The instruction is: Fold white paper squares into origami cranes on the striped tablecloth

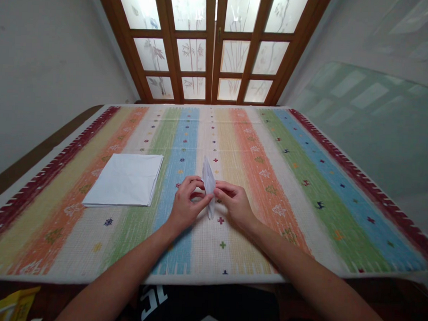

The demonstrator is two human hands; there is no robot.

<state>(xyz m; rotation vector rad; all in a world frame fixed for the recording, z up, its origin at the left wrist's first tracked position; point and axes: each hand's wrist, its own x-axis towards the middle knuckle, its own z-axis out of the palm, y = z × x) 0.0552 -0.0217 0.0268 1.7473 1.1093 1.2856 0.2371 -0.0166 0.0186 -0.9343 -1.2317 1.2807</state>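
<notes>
A narrow piece of folded white paper (209,181) stands upright in the middle of the striped table cover (257,153), with its lower tip reaching down past my fingers. My left hand (189,204) grips it from the left side with curled fingers. From the right side, my right hand (235,204) pinches the same fold. To the left of my hands lies a flat, square stack of white paper (124,179), which neither hand touches.
Frosted glass doors in a wooden frame (211,51) stand beyond the far edge of the table. A pale wall (51,63) runs along the left, and a large glass pane (364,120) rises on the right. A yellow bag (12,307) sits below the near left edge.
</notes>
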